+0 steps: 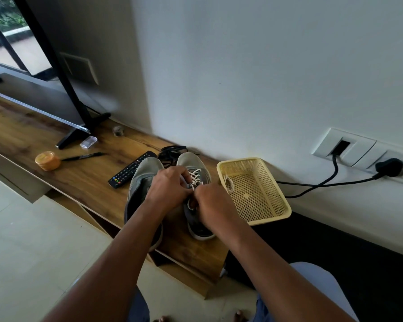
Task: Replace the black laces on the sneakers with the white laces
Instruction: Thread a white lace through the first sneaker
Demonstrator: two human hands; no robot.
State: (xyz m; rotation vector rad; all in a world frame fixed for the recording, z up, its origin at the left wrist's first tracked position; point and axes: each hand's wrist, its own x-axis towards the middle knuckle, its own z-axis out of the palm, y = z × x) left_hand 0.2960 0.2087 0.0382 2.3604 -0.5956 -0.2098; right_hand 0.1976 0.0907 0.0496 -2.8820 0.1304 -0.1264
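Two grey sneakers stand side by side on the wooden shelf (pixel 84 182). The right sneaker (pixel 197 225) has a white lace (pixel 195 176) threaded through its front eyelets. My left hand (pixel 170 185) pinches the white lace over the shoe's tongue. My right hand (pixel 213 206) grips the other end of the lace at the upper eyelets, hiding the shoe's opening. The left sneaker (pixel 141 176) lies partly under my left forearm, and its lacing is hidden. A pile of black laces (pixel 171 152) lies behind the shoes by the wall. Another white lace (pixel 228 183) hangs over the yellow basket (pixel 272 212) rim.
A black remote (pixel 132 169) lies left of the sneakers. Farther left are a black marker (pixel 84 156), an orange round tub (pixel 47 161), a clear small box (pixel 88 142) and a TV stand foot (pixel 70 138). A black cable (pixel 316 185) runs from the wall socket behind the basket.
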